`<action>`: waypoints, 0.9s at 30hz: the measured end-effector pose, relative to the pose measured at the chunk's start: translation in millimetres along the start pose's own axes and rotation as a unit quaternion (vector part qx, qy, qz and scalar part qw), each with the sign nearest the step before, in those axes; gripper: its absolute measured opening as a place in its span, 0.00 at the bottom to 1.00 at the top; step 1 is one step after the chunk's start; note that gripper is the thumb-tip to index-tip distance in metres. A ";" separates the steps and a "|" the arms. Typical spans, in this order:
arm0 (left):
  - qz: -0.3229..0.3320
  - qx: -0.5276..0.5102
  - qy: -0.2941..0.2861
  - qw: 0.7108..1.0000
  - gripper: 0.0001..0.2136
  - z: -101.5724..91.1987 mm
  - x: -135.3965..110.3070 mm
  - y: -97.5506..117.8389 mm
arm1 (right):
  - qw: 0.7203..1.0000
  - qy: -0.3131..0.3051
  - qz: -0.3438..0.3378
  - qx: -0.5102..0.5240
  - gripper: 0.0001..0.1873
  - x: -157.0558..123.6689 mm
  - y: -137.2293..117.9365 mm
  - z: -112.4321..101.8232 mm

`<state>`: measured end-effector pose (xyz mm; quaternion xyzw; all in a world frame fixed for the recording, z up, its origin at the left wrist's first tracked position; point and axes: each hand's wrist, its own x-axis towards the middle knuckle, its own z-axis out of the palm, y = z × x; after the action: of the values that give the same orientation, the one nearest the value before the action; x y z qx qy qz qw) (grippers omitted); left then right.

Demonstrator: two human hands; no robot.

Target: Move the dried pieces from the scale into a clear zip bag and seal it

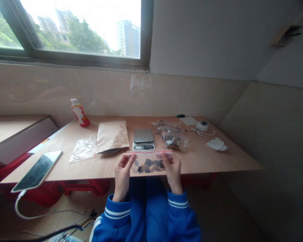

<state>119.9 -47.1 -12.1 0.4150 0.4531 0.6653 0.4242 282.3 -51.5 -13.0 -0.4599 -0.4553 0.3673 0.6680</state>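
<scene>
Wood table (204, 158): kraft pouch (112, 136); digital scale (143, 138), readout illegible; red-striped zip bag (148, 156) of dark pieces (148, 165) at table's near edge, betw. hands. L hand (122, 171), R hand (173, 169) each pinching bag's top edge.

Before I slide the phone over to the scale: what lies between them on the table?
In the head view, a clear plastic bag and a kraft paper pouch lie between the phone and the digital scale.

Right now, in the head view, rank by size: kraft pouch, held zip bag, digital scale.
Largest: kraft paper pouch and zip bag, unranked because the bag is nearer the camera. Smallest: digital scale.
</scene>
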 end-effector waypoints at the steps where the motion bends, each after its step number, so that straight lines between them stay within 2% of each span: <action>1: 0.001 -0.008 0.003 1.000 0.11 -0.3 -0.2 -0.4 | 1.000 -0.002 0.000 -0.001 0.13 -0.2 -0.2 0.0; 8: 0.001 -0.008 0.004 1.000 0.10 -3.4 -2.0 -0.3 | 0.999 0.010 -0.002 -0.034 0.14 -1.1 -3.0 -1.6; 16: 0.020 -0.023 0.038 0.999 0.09 -4.1 -4.9 -1.4 | 0.999 0.014 -0.023 -0.043 0.14 -2.8 -4.3 -1.1; 20: 0.004 -0.028 -0.002 1.000 0.10 0.0 -4.2 1.8 | 0.999 0.014 -0.025 -0.018 0.13 -2.1 2.2 0.3; 23: -0.017 -0.070 -0.041 0.997 0.12 3.6 -4.2 4.1 | 1.000 0.006 -0.017 0.003 0.12 -1.1 4.8 0.8; 27: -0.020 -0.089 -0.036 0.995 0.12 6.3 -5.0 4.9 | 0.998 -0.042 0.022 0.048 0.18 0.0 2.5 1.5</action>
<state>126.3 -51.4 -6.8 0.3907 0.3847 0.6788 0.4885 280.6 -50.4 -15.2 -0.4216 -0.4545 0.4223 0.6614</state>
